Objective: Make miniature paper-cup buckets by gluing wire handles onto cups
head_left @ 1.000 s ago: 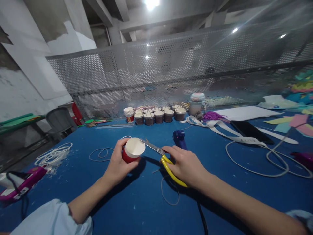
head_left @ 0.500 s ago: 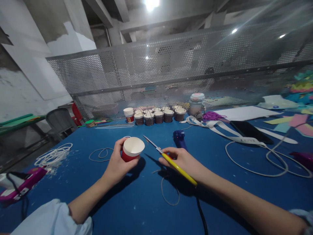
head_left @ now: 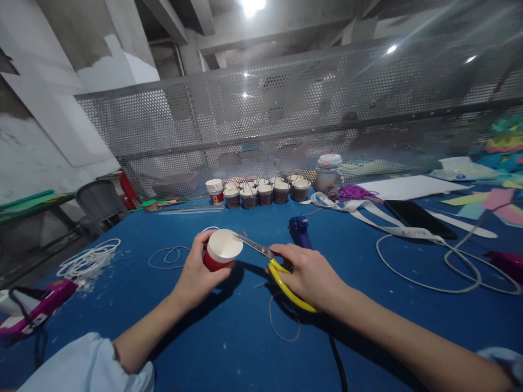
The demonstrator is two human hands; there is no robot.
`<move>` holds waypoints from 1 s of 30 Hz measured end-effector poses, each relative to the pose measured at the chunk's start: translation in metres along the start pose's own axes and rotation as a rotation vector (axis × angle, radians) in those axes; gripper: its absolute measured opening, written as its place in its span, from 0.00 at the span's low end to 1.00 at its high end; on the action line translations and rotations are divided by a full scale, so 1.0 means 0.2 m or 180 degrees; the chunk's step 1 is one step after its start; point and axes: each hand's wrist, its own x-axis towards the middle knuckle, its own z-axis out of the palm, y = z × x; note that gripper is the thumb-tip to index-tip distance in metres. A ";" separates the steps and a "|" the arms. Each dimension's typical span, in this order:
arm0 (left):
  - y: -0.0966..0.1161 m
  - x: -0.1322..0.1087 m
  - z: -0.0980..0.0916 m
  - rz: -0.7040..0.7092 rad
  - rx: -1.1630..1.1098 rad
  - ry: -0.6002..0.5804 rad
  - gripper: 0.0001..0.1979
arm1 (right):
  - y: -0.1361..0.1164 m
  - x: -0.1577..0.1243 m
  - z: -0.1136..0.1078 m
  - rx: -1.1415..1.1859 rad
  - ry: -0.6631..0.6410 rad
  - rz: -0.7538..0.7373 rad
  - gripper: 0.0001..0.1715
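My left hand (head_left: 200, 272) is wrapped round a red paper cup (head_left: 218, 262) with a white top, held tilted above the blue table (head_left: 245, 348). Yellow-handled scissors (head_left: 286, 286) are in my right hand (head_left: 310, 272), its fingers closed about the handles. The blades point left, and their tips overlap the right side of the cup's rim in this view; whether they touch it I cannot tell. Just beyond my right hand stands a blue glue gun (head_left: 300, 231), partly hidden by the hand. A loop of thin grey cord (head_left: 285, 338) lies below the scissors.
At the back are stacked paper cups (head_left: 214, 190), several cord-wrapped cups with handles (head_left: 265, 194) and a lidded bottle (head_left: 328, 171). White ribbon (head_left: 379, 218), a black phone (head_left: 420, 219) and loose cord (head_left: 433, 288) lie right. Left are coiled white cord (head_left: 90, 257) and a magenta power strip (head_left: 38, 310).
The scissors have turned, and their tips have moved left and down to the cup's rim. My right hand has rolled with them. The left hand and the cup have barely moved.
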 end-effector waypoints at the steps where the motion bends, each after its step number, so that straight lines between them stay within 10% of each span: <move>1: 0.00 0.00 0.00 -0.0022 -0.0018 0.0003 0.30 | 0.00 0.00 0.00 -0.0020 -0.0005 0.0007 0.19; 30: 0.00 0.00 0.00 -0.0337 -0.0340 -0.0068 0.31 | -0.02 -0.01 -0.01 0.0356 -0.0068 -0.0030 0.20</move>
